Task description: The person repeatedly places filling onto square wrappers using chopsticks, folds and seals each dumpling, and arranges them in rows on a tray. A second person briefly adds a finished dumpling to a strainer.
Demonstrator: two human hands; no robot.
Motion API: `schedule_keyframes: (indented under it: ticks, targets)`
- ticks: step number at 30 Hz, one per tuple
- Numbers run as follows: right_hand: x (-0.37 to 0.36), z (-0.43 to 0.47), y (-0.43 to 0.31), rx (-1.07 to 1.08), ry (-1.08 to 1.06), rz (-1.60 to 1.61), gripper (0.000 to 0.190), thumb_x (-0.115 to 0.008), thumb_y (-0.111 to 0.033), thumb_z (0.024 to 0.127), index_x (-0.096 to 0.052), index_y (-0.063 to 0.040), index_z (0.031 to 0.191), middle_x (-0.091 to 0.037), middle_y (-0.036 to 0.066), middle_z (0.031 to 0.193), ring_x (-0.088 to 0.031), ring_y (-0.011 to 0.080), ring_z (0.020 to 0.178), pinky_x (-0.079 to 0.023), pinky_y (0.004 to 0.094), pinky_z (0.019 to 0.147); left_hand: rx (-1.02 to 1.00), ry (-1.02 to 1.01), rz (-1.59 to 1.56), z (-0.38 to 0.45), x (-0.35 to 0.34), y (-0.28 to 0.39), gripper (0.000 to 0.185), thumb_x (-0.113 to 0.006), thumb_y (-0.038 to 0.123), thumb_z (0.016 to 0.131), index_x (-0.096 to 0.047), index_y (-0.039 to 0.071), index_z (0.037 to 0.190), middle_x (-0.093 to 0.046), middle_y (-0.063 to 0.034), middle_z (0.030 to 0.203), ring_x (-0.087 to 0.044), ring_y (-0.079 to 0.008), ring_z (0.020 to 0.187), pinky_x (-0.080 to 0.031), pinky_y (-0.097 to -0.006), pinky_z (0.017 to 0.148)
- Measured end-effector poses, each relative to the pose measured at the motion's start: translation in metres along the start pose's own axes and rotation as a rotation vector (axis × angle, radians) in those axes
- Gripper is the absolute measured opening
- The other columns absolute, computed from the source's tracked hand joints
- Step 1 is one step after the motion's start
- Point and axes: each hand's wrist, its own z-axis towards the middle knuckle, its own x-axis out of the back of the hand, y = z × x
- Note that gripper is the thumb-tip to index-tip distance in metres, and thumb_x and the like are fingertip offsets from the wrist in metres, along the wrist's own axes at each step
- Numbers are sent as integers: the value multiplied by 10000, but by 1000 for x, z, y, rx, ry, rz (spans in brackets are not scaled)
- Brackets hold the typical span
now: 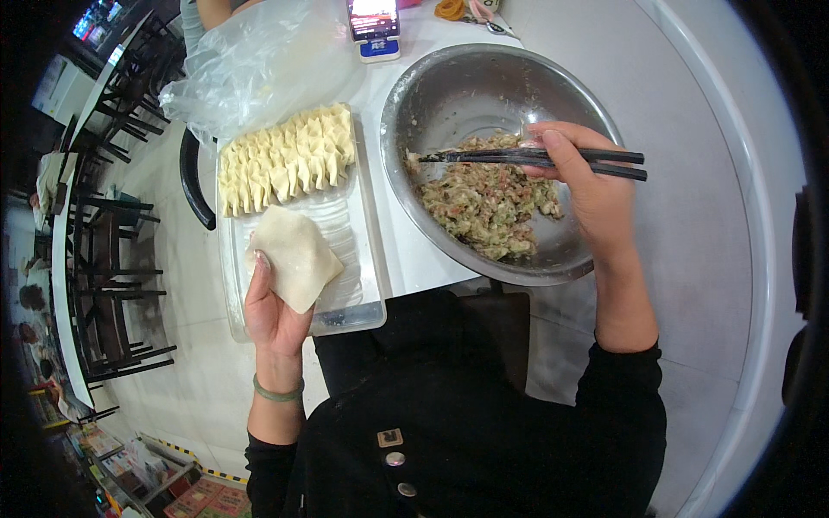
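My left hand (275,311) holds a square dough wrapper (291,256), its thumb on top, over the near part of a clear plastic tray (377,265). Rows of folded dumplings (285,158) fill the tray's far part. In my right hand (592,184) is a pair of black chopsticks (612,163), held across a large steel bowl (505,71). A little filling clings at the chopstick tips, close to the bowl's left wall. Minced meat and vegetable filling (489,207) lies in the bowl.
A clear plastic bag (259,71) lies beyond the tray. A lit phone (374,19) stands on a holder at the far table edge, near scissors (495,28). Another person's arm (214,11) shows at the top left. Tables and chairs (113,259) stand at left.
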Motion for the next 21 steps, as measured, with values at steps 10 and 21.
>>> schedule_keyframes:
  ticks: [10, 21]
  targets:
    - [27, -4, -8, -6, -74, -39, 230, -518, -121, 947, -646, 69, 933, -640, 124, 901, -638, 163, 784, -580, 285, 700, 105, 112, -32, 1, -11, -12, 440, -368, 283, 1008, -391, 24, 1362, -438, -161, 1392, -422, -333, 1288, -328, -519, 1085]
    - [4, 5, 8, -165, -149, -10, 206, -534, -124, 940, -654, 32, 1001, -636, 106, 957, -626, 149, 823, -574, 289, 736, 182, 27, 20, 13, -25, -22, 468, -350, 312, 1008, -361, 16, 1371, -420, -157, 1404, -412, -327, 1296, -333, -479, 1087]
